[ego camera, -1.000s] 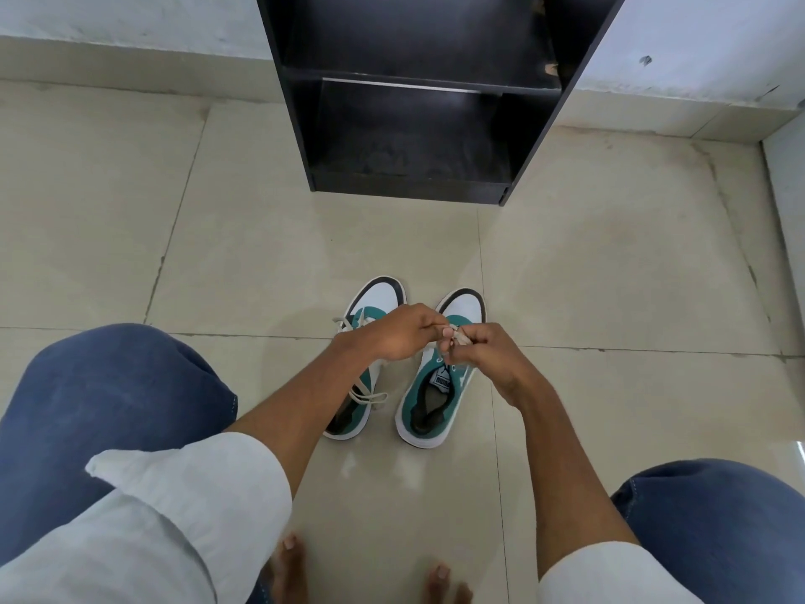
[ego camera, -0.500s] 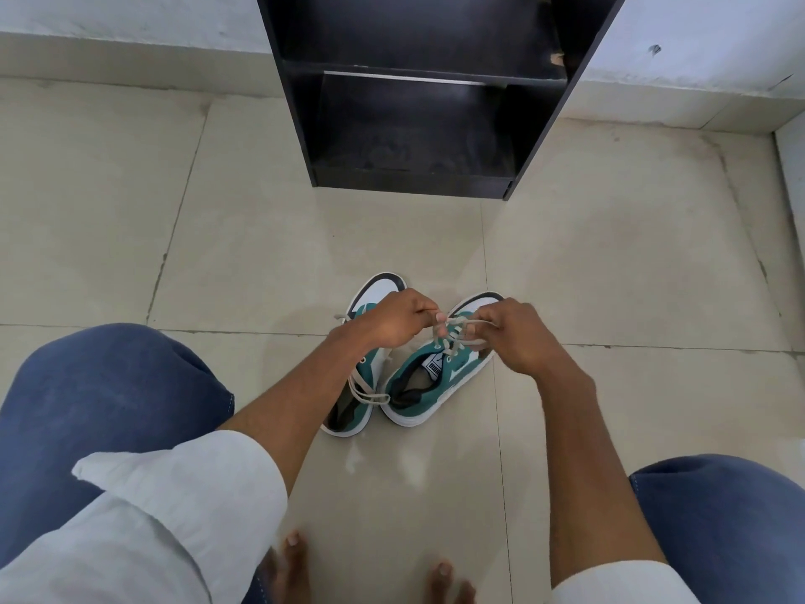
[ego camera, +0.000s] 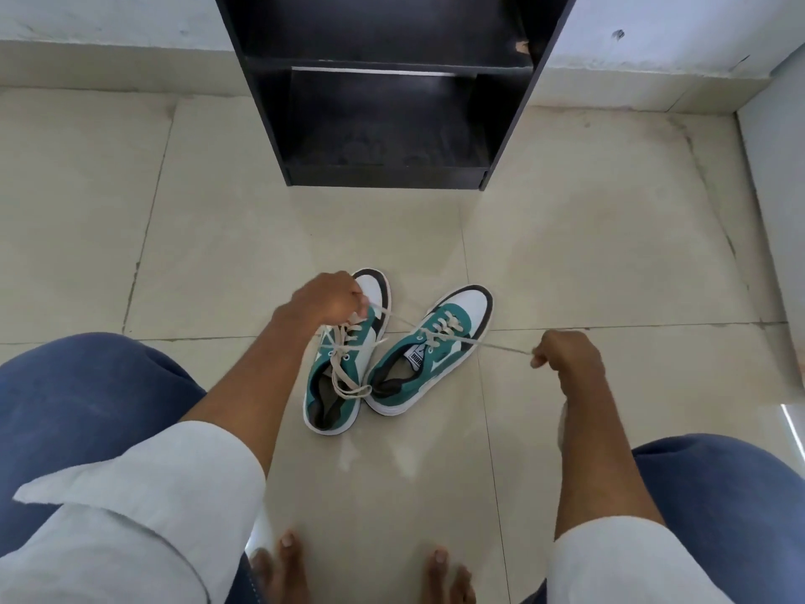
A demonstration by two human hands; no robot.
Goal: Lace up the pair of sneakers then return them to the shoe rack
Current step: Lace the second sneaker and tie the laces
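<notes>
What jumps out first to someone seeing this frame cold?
The two green-and-white sneakers on the tile floor, mid-frame. The left hand and right hand are spread apart, each pulling one end of the right-hand shoe's lace taut. Beyond them, a black shoe rack stands against the wall.

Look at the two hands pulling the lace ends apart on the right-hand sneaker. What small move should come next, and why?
Probably bring the left hand and right hand back together over the right-hand teal and white sneaker and cross the ends of the cream lace for a knot. The lace is stretched taut to both sides and crosses the eyelets, so the tightening looks done. Its ends are not yet tied.
</notes>
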